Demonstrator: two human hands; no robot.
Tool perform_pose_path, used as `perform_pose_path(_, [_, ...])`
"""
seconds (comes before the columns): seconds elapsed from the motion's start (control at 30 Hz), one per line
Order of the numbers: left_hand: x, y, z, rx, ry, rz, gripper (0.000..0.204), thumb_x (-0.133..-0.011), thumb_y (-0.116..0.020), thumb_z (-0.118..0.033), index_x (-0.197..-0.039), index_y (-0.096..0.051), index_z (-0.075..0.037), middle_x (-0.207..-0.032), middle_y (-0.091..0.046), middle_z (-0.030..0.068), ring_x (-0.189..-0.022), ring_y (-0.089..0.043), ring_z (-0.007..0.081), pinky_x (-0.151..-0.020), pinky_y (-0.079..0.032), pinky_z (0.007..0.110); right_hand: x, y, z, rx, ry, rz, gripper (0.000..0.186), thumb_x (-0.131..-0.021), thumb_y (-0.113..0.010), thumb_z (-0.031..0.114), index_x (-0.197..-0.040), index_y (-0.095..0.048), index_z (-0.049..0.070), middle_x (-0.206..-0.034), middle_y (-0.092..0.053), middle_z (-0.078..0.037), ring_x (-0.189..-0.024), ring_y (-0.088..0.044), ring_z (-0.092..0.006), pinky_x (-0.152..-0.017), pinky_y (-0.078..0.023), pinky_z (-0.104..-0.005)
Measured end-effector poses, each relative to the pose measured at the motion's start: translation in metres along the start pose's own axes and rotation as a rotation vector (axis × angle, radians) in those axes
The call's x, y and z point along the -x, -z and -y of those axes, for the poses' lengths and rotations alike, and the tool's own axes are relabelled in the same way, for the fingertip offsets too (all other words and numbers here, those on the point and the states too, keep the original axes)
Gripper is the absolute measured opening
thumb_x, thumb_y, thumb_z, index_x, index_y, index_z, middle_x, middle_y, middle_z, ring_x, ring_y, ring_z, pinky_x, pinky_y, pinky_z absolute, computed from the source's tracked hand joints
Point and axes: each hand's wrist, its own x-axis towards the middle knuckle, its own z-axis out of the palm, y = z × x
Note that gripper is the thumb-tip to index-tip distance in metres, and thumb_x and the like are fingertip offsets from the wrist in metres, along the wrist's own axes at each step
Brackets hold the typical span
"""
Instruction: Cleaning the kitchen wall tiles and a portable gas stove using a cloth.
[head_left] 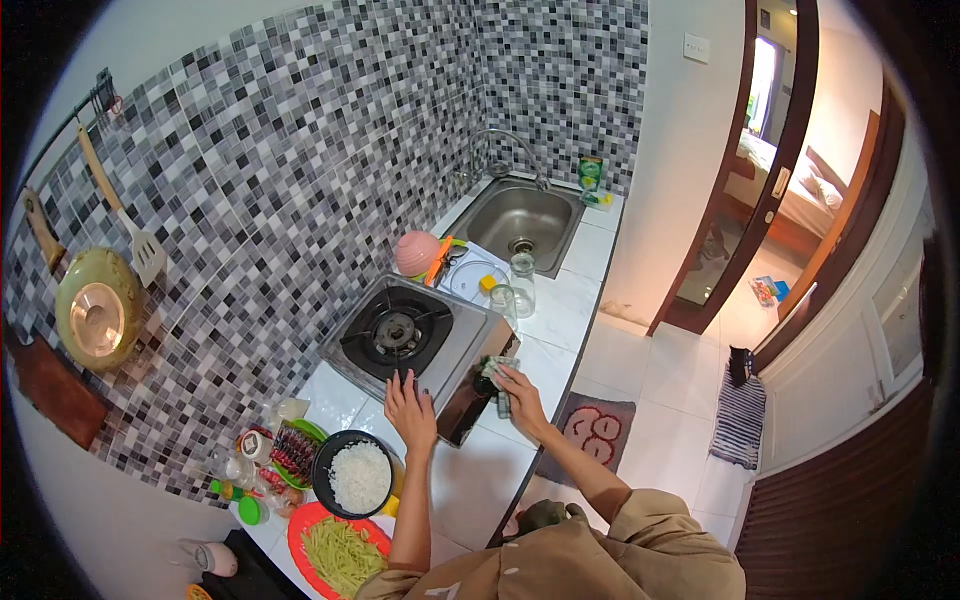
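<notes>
A single-burner gas stove (440,376) with a dark front panel stands on the white tiled counter. My left hand (410,412) rests with fingers spread on the near edge of its steel top, beside the black burner (396,333). In my right hand (524,398) is a green-and-white checked cloth (500,404), held against the front panel by the dark knob. The knob is partly hidden by the cloth. Close to my left forearm sit a black bowl of white rice (360,478) and a red plate (301,540) of shredded pale green vegetable.
Beyond the stove are a glass jar (522,288), a drinking glass (503,305), a pink bowl (416,252) and a steel sink (500,222) with a faucet. Jars and a green-lidded container (250,511) crowd the wall side. A frying pan (100,308) and spatula (148,258) hang at left.
</notes>
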Motion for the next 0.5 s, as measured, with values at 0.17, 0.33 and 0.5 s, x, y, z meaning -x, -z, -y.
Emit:
perform_pose_path(0.17, [0.000,0.001,-0.001,-0.002,-0.004,-0.001,0.048,-0.084,-0.047,-0.019,-0.131,-0.042,-0.012,-0.139,-0.034,0.0147,-0.130,-0.026,0.0317,-0.106,-0.016,0.044,-0.019,-0.003,0.001,0.002,0.186,0.042,0.052,-0.071,-0.042,-0.015,-0.113,-0.061,0.008,-0.124,-0.052,-0.015,-0.114,-0.048,-0.0319,-0.099,-0.036,-0.0340])
perform_pose_path(0.33, [0.000,0.001,-0.001,0.002,-0.006,0.008,0.049,-0.082,-0.051,-0.017,-0.130,-0.042,-0.011,-0.139,-0.034,0.0143,-0.130,-0.026,0.0335,-0.106,-0.016,0.046,-0.016,0.005,-0.010,0.068,-0.068,0.008,0.051,-0.072,-0.042,-0.015,-0.113,-0.061,0.009,-0.125,-0.050,-0.017,-0.115,-0.047,-0.0331,-0.098,-0.036,-0.0344])
perform_pose_path(0.5, [0.000,0.000,-0.001,0.000,-0.012,-0.011,0.049,-0.083,-0.049,-0.017,-0.131,-0.042,-0.011,-0.139,-0.033,0.0145,-0.130,-0.025,0.0330,-0.106,-0.015,0.045,-0.046,0.000,-0.013,0.102,0.011,-0.175,0.051,-0.076,-0.042,-0.011,-0.119,-0.058,0.012,-0.124,-0.050,-0.017,-0.114,-0.049,-0.0348,-0.098,-0.037,-0.0344])
